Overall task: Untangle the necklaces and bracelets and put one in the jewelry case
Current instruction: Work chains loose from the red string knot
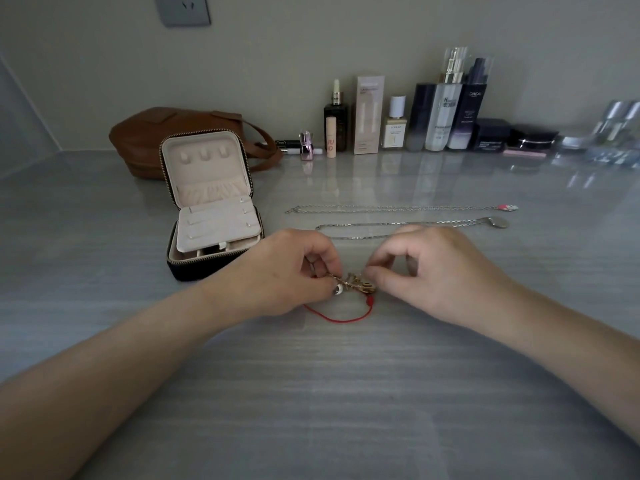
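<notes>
A tangle of gold charm chain (pixel 356 285) and a red cord bracelet (pixel 341 317) lies at the table's middle. My left hand (pixel 287 268) pinches the tangle's left end, beside a small white bead. My right hand (pixel 440 268) pinches its right end. Behind my hands two silver necklaces lie stretched out straight: the far one (pixel 398 209) ends in a pink pendant, the nearer one (pixel 408 224) in a round silver pendant. The jewelry case (pixel 211 216) stands open at the left, lid up, with a beige lining and an inner flap resting over its compartments.
A brown leather bag (pixel 166 133) sits behind the case. A row of cosmetic bottles and boxes (pixel 408 119) lines the back wall, with dark jars (pixel 512 136) and clear containers to the right. The glossy grey table (pixel 311 393) stretches toward me.
</notes>
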{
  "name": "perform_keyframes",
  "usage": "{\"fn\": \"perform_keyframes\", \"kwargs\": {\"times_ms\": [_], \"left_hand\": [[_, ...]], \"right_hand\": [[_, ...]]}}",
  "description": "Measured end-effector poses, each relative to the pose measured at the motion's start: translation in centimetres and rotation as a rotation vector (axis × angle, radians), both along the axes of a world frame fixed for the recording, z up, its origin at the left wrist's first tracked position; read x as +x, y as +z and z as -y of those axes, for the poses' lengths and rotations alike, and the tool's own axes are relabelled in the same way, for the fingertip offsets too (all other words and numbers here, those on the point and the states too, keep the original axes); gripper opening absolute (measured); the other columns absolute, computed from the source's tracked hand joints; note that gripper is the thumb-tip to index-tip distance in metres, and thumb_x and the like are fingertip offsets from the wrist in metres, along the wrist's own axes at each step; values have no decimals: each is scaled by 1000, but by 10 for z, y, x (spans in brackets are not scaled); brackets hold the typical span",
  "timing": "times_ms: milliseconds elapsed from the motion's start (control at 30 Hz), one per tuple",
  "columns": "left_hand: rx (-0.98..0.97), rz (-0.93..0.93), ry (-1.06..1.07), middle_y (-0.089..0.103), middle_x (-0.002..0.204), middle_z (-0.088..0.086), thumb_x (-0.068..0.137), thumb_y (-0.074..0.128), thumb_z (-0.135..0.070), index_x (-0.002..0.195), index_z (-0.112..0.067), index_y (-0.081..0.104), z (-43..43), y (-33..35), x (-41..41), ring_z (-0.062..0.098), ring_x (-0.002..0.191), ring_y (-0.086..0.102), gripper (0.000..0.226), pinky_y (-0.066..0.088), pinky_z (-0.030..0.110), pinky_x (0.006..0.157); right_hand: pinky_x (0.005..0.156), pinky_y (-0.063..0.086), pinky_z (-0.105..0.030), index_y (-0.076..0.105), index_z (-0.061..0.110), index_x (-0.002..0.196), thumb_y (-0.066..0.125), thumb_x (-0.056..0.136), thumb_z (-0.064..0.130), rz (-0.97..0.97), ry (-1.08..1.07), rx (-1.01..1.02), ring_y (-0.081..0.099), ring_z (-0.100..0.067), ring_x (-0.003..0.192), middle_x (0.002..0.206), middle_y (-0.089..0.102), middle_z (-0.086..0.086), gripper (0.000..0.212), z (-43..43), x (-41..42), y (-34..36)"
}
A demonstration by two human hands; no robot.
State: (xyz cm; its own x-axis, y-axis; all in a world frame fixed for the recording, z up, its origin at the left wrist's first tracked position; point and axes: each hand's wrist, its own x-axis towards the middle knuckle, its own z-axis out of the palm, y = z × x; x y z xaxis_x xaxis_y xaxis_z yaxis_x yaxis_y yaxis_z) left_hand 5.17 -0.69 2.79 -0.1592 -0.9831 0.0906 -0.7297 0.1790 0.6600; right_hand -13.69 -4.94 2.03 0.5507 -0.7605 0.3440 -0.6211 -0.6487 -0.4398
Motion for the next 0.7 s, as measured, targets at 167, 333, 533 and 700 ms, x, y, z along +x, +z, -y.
{"fn": "perform_keyframes", "kwargs": {"times_ms": [167,333,533,700], "left_hand": [[-42,-64,4,59,59,-14,73,73,-9,72,-24,65,-1,1,-2,-2,54,51,17,37,8,50],[-79,-77,16,60,59,-10,74,76,-11,69,-23,65,-2,2,-4,-3,50,52,17,36,7,47],[-90,-118,23,58,51,-19,72,77,-14,72,-21,69,-4,3,-9,-5,44,51,10,40,10,48],[-96,-158,25,58,50,-21,74,75,-10,71,-23,67,-5,5,-10,-6,43,52,16,40,9,46]], "right_hand": [[58,32,-8,72,26,79,70,76,36,55,88,19,50,11,66,72,54,20,10,-4,13,-11],[56,36,-8,68,27,71,69,79,30,143,72,91,52,9,60,66,59,19,9,-7,16,-8],[42,32,-15,64,23,62,68,74,25,244,25,221,44,-5,41,46,55,19,13,-6,14,-9],[46,39,-26,63,22,61,64,66,29,234,4,214,47,-11,45,48,56,14,8,-7,13,-8]]}}
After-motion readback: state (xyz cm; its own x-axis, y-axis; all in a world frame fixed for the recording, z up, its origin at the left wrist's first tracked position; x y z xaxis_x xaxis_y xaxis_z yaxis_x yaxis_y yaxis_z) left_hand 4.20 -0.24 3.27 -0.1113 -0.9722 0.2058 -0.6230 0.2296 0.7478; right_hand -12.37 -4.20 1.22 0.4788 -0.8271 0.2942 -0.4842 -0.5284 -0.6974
